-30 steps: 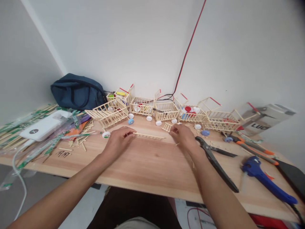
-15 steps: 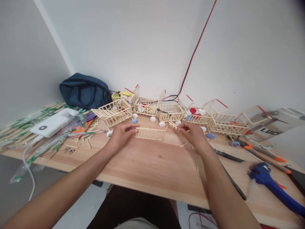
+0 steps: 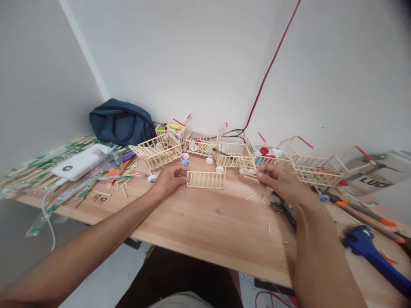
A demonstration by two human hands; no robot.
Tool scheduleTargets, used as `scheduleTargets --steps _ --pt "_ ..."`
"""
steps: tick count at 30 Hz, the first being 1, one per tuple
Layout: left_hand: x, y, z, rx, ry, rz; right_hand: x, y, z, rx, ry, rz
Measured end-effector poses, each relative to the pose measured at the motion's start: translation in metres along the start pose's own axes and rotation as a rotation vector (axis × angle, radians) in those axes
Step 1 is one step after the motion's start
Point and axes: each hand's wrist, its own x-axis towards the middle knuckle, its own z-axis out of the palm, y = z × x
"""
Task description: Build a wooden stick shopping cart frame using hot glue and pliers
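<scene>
My left hand (image 3: 171, 179) pinches the left end of a small ladder-like panel of thin wooden sticks (image 3: 205, 180), which stands on its long edge just above or on the table. My right hand (image 3: 272, 176) is closed, its thumb and fingertips around a few short wooden sticks (image 3: 250, 176); how many is hard to make out. Behind both hands stand several miniature shopping carts made of sticks, one of them a tilted cart (image 3: 160, 155) on the left and another a cart (image 3: 236, 155) with white wheels in the middle.
A blue pouch (image 3: 122, 122) and a white power bank (image 3: 80, 162) lie left, beside bagged sticks (image 3: 41, 164) and loose cut pieces (image 3: 122, 184). On the right are a blue glue gun (image 3: 369, 248), orange-handled pliers (image 3: 362, 211) and black-handled pliers (image 3: 284, 207) beside my right forearm.
My right hand has moved right, away from the panel, with the sticks at its fingertips. My left hand still holds the panel, which now faces me more squarely. The view has shifted slightly.
</scene>
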Motion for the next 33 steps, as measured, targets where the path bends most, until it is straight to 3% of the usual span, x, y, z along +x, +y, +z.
scheduleTargets --steps 5,8,12,17,27,33 --pt "0.002 0.005 0.004 -0.005 -0.008 -0.035 -0.005 -0.022 0.013 0.161 0.02 -0.084" --pt "0.004 0.01 0.005 -0.02 -0.01 -0.052 -0.006 -0.03 0.019 0.148 -0.047 -0.087" --pt "0.005 0.007 0.005 -0.064 0.018 -0.067 -0.002 -0.024 0.021 -0.006 -0.126 -0.063" --pt "0.003 0.002 0.002 -0.091 0.058 -0.039 0.005 -0.001 0.025 -0.226 -0.108 -0.027" --pt "0.002 0.002 -0.002 -0.083 0.101 -0.002 0.011 0.006 0.063 -0.662 -0.154 -0.049" --pt "0.001 0.003 0.001 -0.1 0.078 -0.006 0.007 -0.004 0.062 -0.621 -0.241 -0.069"
